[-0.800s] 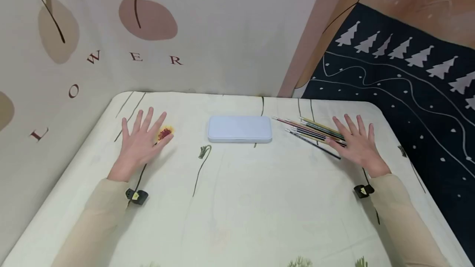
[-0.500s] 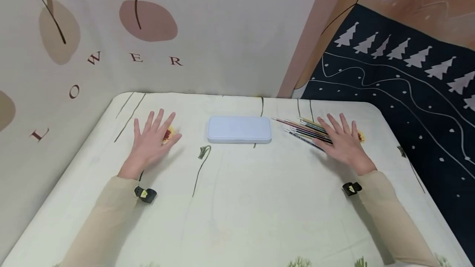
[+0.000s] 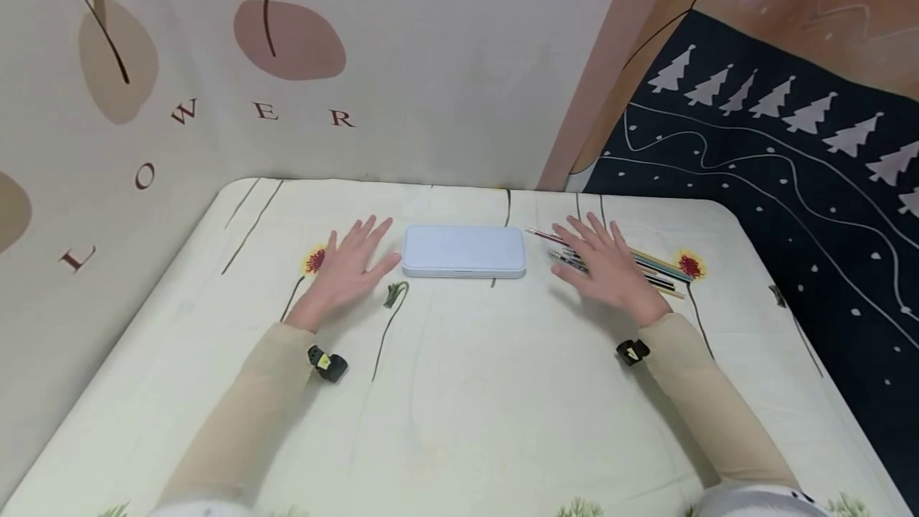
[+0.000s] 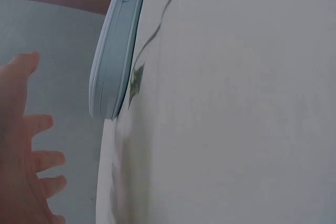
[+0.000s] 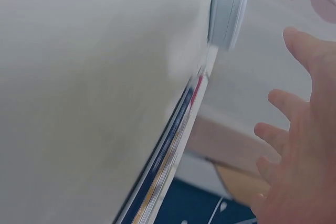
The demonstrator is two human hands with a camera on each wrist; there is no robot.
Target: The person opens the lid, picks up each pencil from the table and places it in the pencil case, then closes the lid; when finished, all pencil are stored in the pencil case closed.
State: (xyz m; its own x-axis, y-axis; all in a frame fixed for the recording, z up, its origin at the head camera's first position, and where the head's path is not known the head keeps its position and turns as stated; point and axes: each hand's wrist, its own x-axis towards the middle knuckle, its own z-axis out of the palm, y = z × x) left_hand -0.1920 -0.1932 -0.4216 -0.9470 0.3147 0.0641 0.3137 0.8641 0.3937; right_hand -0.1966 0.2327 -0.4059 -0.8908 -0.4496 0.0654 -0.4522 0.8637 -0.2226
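Observation:
A pale blue pencil case, lid closed, lies at the middle back of the table. To its left, the left hand is held with fingers spread, its thumb tip near the case's left end. Right of the case the right hand, fingers spread too, hovers over a bundle of pencils and partly covers them. In the right wrist view a gap shows between that hand and the pencils. Neither hand holds anything. The left wrist view shows the case's edge beyond the left thumb.
A white cloth printed with flowers covers the table. A printed wall hanging rises behind it, and a dark blue cloth with white trees hangs at the right. Small black cameras sit on both wrists.
Both hands have moved inward, the left hand to the right and the right hand to the left over the pencils. The pencil case and pencils stay where they were.

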